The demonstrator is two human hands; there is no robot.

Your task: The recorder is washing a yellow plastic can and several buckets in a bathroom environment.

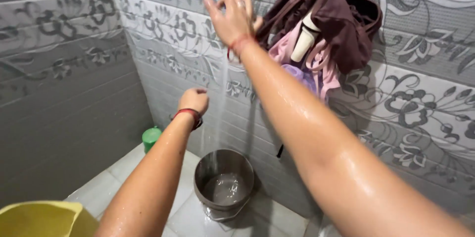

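Note:
My right hand (231, 18) is raised against the tiled wall, fingers curled around something high up that the hand itself hides. A thin stream of water (217, 118) falls from there into a grey bucket (201, 187) on the floor, which holds some water. My left hand (194, 100) is lower, closed in a loose fist close to the wall, just left of the water stream; what it grips is hidden. Both forearms are wet. Each wrist wears a red band.
Dark maroon and pink clothes (341, 24) hang on the wall right of my right hand, with a white fitting (304, 39) among them. A green container (151, 138) stands in the floor corner. A yellow tub (44, 219) sits at bottom left. Patterned grey tile walls close in.

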